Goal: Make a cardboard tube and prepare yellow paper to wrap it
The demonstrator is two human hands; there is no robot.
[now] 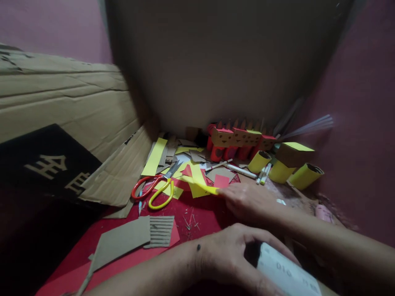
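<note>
My left hand [234,257] is at the bottom, wrapped around a white tube [285,273] with dark printing. Further out, my right hand [247,201] lies palm down and pinches the end of a yellow paper strip [197,186] that runs left over red and yellow scraps. Scissors [156,187] with one red and one yellow handle lie just left of the strip on the red sheet [197,216].
Cardboard walls [216,70] close the back and left. Red and yellow paper figures [239,142] stand at the back, with yellow rolls [280,168] and markers [240,168] beside them. Cardboard pieces [135,236] lie at front left. A black printed board [40,164] leans at left.
</note>
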